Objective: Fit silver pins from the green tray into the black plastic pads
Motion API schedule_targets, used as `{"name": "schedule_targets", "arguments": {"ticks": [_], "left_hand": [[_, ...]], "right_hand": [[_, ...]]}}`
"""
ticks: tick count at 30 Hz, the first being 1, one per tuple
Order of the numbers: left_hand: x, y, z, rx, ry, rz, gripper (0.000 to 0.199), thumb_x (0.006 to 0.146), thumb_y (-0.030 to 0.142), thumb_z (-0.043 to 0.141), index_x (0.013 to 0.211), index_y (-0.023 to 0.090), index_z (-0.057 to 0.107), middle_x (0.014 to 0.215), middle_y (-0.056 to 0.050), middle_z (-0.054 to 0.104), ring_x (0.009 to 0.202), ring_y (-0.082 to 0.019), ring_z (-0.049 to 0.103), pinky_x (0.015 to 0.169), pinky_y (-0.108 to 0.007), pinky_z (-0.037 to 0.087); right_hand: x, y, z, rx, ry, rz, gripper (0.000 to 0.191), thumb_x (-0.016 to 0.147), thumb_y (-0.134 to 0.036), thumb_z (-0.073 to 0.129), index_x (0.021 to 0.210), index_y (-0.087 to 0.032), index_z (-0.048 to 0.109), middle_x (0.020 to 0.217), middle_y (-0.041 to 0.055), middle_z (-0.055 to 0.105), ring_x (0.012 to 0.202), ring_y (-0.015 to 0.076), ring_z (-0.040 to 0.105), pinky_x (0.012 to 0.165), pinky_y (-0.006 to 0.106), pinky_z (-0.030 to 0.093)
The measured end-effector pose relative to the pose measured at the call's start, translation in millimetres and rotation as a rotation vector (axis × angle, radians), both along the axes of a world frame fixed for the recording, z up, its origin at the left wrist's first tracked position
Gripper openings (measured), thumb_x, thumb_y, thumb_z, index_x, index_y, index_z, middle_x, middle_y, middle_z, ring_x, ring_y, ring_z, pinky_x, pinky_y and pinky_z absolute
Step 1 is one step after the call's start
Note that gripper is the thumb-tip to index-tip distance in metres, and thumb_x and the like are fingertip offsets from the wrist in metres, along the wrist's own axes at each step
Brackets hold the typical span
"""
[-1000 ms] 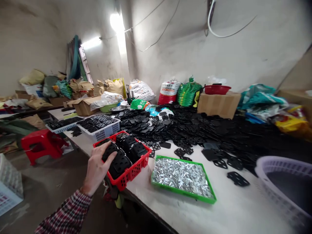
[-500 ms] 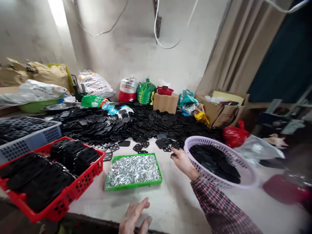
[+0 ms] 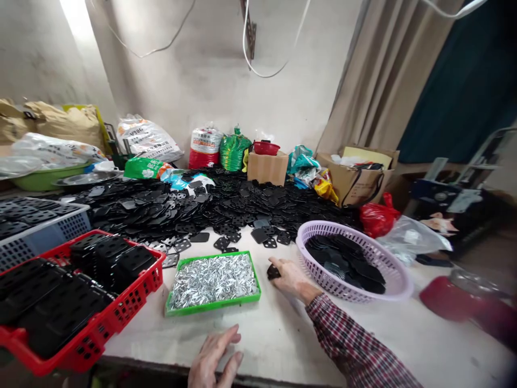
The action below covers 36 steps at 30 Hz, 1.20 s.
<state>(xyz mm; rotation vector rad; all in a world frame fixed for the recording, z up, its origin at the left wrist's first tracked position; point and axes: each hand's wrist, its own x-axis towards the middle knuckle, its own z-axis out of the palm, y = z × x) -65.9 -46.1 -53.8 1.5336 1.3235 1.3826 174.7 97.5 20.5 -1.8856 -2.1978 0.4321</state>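
Observation:
My right hand [image 3: 290, 278] rests on the white table [image 3: 258, 339], its fingertips shut on a small black perforated plate [image 3: 273, 272]. It lies just left of a lilac plastic basket [image 3: 323, 275] holding a loose heap of black plates. My left hand [image 3: 214, 355] hangs open at the table's front edge, holding nothing, with a green tray of silvery metal clips [image 3: 212, 307] nearest to it. A red plastic crate [image 3: 129, 291] packed with black plates stands at the left. A large spread of black plates [image 3: 210, 207] covers the table's far part.
A grey-white plastic crate of black plates [image 3: 44, 229] stands behind the red one. Along the wall are sacks, a cardboard box [image 3: 267, 167] and a red bag [image 3: 377, 215]. A red stool [image 3: 448, 299] lies beyond the table's right side.
The view has swung right from the red crate. My left hand has left that crate for the table's front edge. My right hand has moved left and down from the lilac basket, carrying the plate.

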Motion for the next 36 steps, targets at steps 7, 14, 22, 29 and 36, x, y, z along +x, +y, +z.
{"name": "schedule_targets", "arguments": {"ticks": [7,14,22,29,36], "left_hand": [[14,4,49.6,-0.383,-0.294,-0.143,0.049,0.076,0.051,0.068,0.115,0.021,0.070,0.103,-0.010,0.074,0.073,-0.020,0.065,0.067,-0.029,0.054],[45,15,71.9,-0.424,-0.723,-0.261,0.041,0.078,0.025,0.072,0.118,0.021,0.066,0.095,-0.004,0.068,0.067,-0.010,0.053,0.050,-0.018,0.039],[60,6,79.7,-0.455,-0.808,-0.256,0.023,0.074,0.025,0.074,0.096,0.020,0.070,0.093,-0.006,0.068,0.077,-0.018,0.061,0.059,-0.026,0.050],[63,5,77.3,-0.450,-0.592,-0.311,0.021,0.078,0.034,0.071,0.091,0.018,0.069,0.071,-0.001,0.063,0.062,-0.012,0.052,0.049,-0.020,0.040],[55,12,53.8,-0.531,-0.719,-0.251,0.033,0.069,0.032,0.081,0.096,0.020,0.068,0.082,-0.001,0.069,0.064,-0.013,0.058,0.049,-0.022,0.045]], "right_hand": [[-8,-77,10.4,0.052,0.596,0.217,0.072,0.080,-0.021,0.063,0.147,-0.026,0.037,0.149,0.0075,0.042,0.125,0.0260,0.050,0.097,0.040,0.048],[-25,-112,29.4,0.118,0.602,0.467,0.061,0.085,-0.016,0.060,0.143,-0.029,0.044,0.153,0.0061,0.035,0.138,0.0251,0.035,0.113,0.042,0.033],[-29,-105,21.5,-0.072,1.107,0.028,0.023,0.080,-0.036,0.066,0.085,-0.014,0.071,0.069,0.0017,0.065,0.063,0.0158,0.057,0.061,0.028,0.051],[-30,-112,24.5,-0.052,1.067,0.069,0.017,0.083,-0.030,0.062,0.080,-0.017,0.073,0.071,0.0009,0.067,0.067,0.0159,0.059,0.062,0.025,0.050],[32,-86,49.7,0.244,0.758,-0.018,0.035,0.092,-0.039,0.053,0.114,-0.017,0.069,0.104,0.0079,0.073,0.083,0.0202,0.068,0.072,0.030,0.055]]}}
